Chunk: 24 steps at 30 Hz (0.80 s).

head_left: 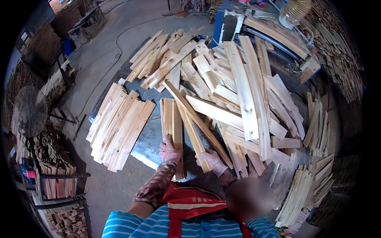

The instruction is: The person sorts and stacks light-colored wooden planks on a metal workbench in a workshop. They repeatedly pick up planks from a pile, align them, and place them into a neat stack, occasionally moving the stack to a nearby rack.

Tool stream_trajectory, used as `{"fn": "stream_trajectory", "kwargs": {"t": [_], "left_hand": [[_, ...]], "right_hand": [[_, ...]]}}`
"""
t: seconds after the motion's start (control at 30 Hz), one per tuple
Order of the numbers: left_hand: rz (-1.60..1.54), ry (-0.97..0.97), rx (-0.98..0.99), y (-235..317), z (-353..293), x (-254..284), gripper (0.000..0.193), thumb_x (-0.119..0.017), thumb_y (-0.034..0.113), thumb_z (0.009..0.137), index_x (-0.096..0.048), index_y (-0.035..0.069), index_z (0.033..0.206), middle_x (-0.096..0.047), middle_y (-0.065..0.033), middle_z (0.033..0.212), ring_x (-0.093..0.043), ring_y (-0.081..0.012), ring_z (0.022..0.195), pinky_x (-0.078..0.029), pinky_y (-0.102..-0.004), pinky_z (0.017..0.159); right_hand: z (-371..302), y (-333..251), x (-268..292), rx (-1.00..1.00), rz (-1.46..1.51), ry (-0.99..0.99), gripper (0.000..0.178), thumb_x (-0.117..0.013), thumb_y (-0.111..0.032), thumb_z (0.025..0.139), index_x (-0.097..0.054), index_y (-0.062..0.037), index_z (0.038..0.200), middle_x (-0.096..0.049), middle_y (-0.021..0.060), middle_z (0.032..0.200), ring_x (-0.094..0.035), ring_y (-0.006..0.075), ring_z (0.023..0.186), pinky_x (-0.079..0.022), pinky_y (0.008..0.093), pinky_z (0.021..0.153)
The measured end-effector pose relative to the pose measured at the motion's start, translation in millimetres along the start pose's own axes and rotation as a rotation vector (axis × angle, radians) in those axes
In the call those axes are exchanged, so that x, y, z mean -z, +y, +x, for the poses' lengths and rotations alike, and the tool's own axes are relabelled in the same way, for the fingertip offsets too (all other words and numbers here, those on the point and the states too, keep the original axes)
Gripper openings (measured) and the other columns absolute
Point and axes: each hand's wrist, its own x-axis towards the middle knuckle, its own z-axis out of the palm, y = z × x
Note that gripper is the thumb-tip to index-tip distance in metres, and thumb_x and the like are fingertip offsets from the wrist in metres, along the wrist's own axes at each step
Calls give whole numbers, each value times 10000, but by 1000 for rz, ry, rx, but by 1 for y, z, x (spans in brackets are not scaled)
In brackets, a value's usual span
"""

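Note:
My left hand (pixel 170 152), in a pale knitted glove, is closed on the near part of a small bundle of wooden boards (pixel 167 117) standing side by side on the metal table (pixel 149 137). To its right, my gloved right hand (pixel 214 162) grips the near end of a single wooden slat (pixel 190 129), which slants away to the far left. Against that slat lies a longer, darker-edged strip (pixel 204 129). A big loose heap of boards (pixel 222 107) spreads right of and beyond my hands.
Left on the table lies a neat row of boards (pixel 119 127); another pile (pixel 158 55) lies at the far edge. A machine with a roller (pixel 274 37) and a ribbed hose (pixel 297 11) stands far right. Stacked wood (pixel 301 190) leans near right. A fan (pixel 29 111) stands left.

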Motion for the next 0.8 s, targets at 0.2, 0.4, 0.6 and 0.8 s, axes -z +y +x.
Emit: {"fn": "stream_trajectory", "kwargs": {"t": [0.2,0.4,0.6,0.8], "left_hand": [[164,-63,-84,9,-10,-25,985,-821,310,667,-298,225,1498,-543,-199,1095,-618,-412,1003,-535,-500,822],[182,-105,-282,22,-20,-25,1052,-852,297,630,-277,194,1506,-546,-241,1069,-635,-460,942,-559,-493,780],[-235,-129,148,53,-33,-26,1019,-875,325,678,-227,102,1432,-539,-258,1263,-617,-410,1103,-542,-502,902],[-418,-126,139,26,-23,-57,961,-854,188,715,-218,101,1430,-595,-195,1178,-618,-308,1048,-521,-425,916]], "right_hand": [[-106,-11,35,-175,418,-252,630,-654,-330,853,-538,109,1291,-679,185,1134,-697,230,956,-578,325,815],[-229,-29,64,66,75,-106,526,-653,-192,916,-521,42,1369,-668,155,1223,-660,212,1067,-530,330,940],[-295,83,160,323,-484,807,390,-585,-179,983,-555,0,1329,-662,112,1180,-637,170,986,-526,286,867],[-377,255,281,-367,-535,1492,307,-503,-221,1020,-620,-3,1202,-676,117,1143,-657,250,1013,-530,360,890]]}}
